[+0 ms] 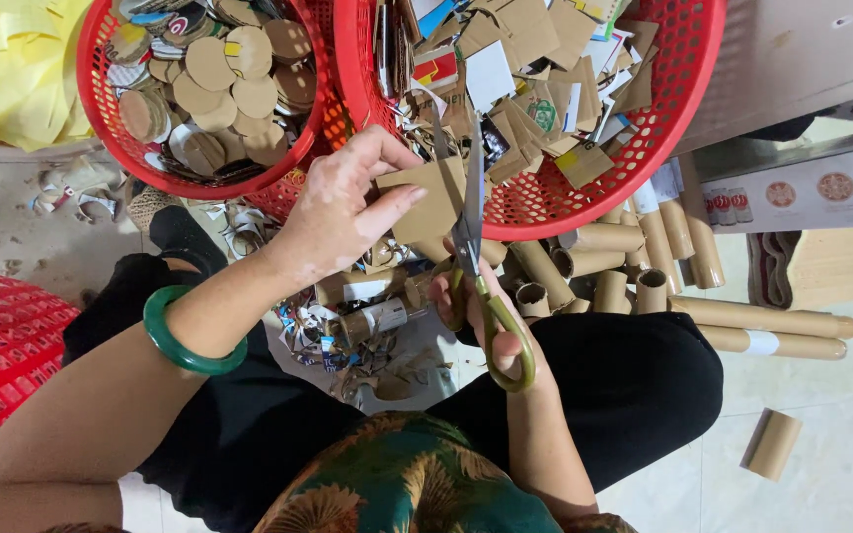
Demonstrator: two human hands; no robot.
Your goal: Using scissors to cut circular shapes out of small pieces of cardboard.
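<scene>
Left hand (333, 212): fingers pinched on a brown cardboard piece (428, 202), thumb on top. Right hand (491, 321): fingers curled through the olive handles of scissors (474, 252), blades pointing up, touching the cardboard's right edge. Just beyond the fingertips, a red basket of scraps (663, 109); cardboard tubes (644, 266) beside the right hand.

Matt brown cardboard piece (428, 202) meets scissors (476, 266) with shiny metal blades and smooth olive plastic handles, beside glossy red plastic mesh baskets (678, 74), matt cardboard tubes (762, 318) and a polished green bangle (185, 341).
</scene>
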